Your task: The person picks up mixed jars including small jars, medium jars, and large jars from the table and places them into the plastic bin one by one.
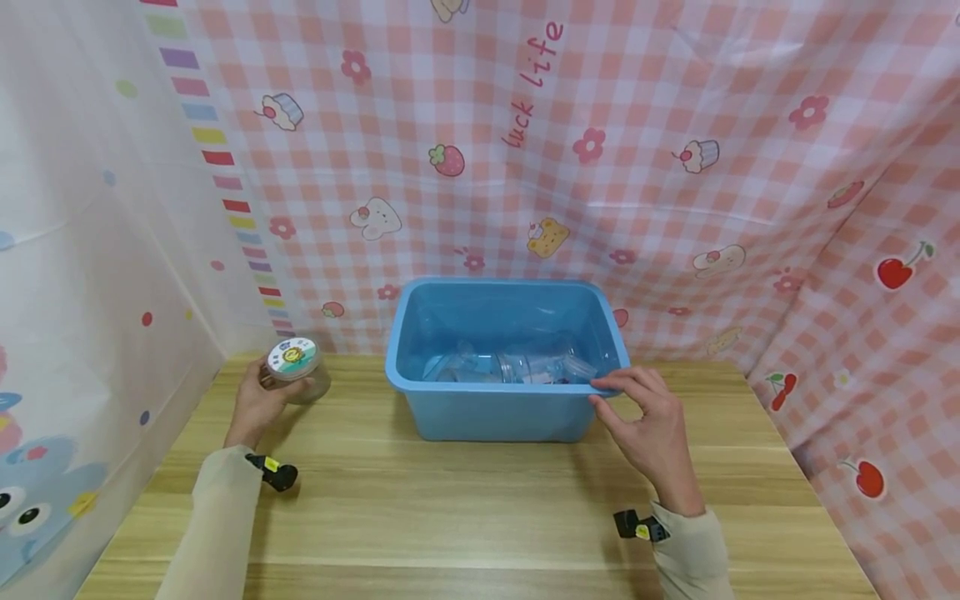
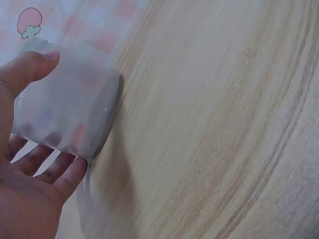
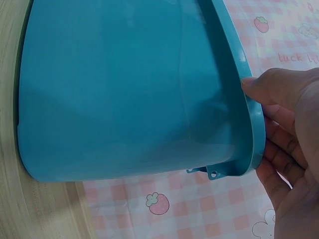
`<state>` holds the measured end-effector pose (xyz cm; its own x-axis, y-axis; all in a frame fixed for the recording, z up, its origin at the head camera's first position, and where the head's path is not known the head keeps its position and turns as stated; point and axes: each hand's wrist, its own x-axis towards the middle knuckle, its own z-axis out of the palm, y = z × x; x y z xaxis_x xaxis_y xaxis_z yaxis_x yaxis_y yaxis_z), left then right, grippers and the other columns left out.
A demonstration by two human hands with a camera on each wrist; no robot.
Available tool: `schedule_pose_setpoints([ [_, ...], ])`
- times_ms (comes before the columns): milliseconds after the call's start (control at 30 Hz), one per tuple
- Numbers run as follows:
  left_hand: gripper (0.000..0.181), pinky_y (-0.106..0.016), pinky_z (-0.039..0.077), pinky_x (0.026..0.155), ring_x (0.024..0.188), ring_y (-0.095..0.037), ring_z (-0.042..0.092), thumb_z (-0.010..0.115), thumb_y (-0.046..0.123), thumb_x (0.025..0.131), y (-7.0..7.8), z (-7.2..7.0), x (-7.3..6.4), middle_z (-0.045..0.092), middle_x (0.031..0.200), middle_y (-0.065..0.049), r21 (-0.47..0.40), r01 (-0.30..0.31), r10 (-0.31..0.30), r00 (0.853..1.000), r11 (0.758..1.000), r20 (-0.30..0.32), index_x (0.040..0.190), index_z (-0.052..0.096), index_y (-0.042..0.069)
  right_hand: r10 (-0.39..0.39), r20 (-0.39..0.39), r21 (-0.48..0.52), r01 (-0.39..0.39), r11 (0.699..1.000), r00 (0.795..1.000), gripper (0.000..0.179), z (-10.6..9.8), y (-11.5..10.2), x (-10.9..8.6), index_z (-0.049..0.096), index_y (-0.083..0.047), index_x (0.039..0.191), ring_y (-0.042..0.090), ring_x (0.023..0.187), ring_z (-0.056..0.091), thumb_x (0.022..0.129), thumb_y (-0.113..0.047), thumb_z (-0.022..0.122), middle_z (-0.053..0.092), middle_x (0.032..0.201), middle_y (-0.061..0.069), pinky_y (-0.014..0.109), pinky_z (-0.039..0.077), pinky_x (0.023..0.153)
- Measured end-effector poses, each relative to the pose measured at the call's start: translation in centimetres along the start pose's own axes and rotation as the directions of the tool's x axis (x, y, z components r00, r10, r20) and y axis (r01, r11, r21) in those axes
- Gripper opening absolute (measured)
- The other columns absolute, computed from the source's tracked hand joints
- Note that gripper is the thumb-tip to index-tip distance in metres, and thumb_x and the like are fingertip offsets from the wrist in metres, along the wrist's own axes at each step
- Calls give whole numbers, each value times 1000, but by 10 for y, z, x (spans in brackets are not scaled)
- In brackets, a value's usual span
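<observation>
On the left, my left hand point(image 1: 257, 407) grips a clear jar point(image 1: 318, 383) with a round lid point(image 1: 293, 357) printed white and green. The left wrist view shows the thumb on one side of the see-through jar point(image 2: 65, 99) and the fingers curled round the other, its base right at the table. To the right, my right hand point(image 1: 654, 429) pinches the front right corner of a blue plastic tub's rim point(image 1: 487, 388). In the right wrist view the thumb lies on the near side of the tub point(image 3: 119, 89), with the fingers over the rim.
Inside the tub lie several clear plastic containers point(image 1: 517, 367), partly hidden by its front wall. Both stand on a wood-grain table point(image 1: 465, 517). Pink checked cloth point(image 1: 480, 108) hangs behind, and a white patterned cloth point(image 1: 90, 208) borders the left side.
</observation>
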<state>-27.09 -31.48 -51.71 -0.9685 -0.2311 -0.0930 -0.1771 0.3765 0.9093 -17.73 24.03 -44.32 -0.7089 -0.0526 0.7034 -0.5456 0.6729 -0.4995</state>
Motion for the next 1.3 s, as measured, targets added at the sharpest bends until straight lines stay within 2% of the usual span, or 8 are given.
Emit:
schedule_pose_setpoints([
  [667,112,-56,38,118,149,-44,34,80,47,87,7,5,-2,28,164,-26,8,-13,13,1000,1000,1,164,9,6,-2,-4,-5,2,1000,1000,23,0,1,-1,80,-14,101,16,99,60,81,-5,86,73,100,1,19,44,89],
  [967,108,-54,39,117,147,-42,36,82,43,87,13,11,-3,32,162,-25,-6,-17,17,1000,1000,5,164,14,7,3,2,-2,-3,1000,1000,22,0,0,0,80,-13,100,16,100,60,81,-5,86,73,100,1,18,44,89],
  [1300,109,-60,37,117,149,-45,31,80,49,87,24,13,-5,28,165,-24,-2,-50,50,998,999,26,164,14,10,7,-2,3,-7,1000,1000,22,0,0,0,80,-13,101,16,100,60,81,-5,86,73,101,1,17,44,91],
])
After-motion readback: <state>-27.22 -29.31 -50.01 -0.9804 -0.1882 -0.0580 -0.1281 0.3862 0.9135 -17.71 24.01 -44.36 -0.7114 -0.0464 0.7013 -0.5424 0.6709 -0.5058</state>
